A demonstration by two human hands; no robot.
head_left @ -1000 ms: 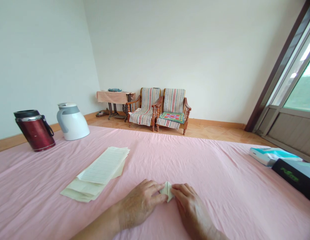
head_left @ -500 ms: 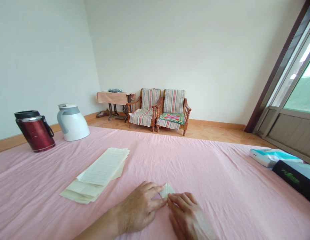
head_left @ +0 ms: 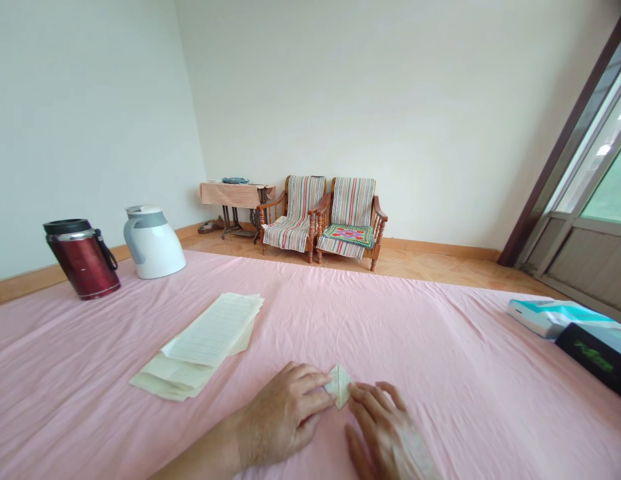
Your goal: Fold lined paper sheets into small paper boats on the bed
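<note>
Paper diamond uncovered as right hand shifts outward

Half a second ago the right hand reached across the lower right edge of the paper diamond; now its fingertips touch only the right corner, low and just right of centre in the frame. The middle crease and bottom tip show plainly, so that fold seems flattened, as far as one can judge. The right grip is apart, thumb off the paper. The left hand stays with finger and thumb on the left corner; whether pinching or just pressing, I cannot tell. Loose sheets, left of centre, lie untouched on pink cloth
</note>
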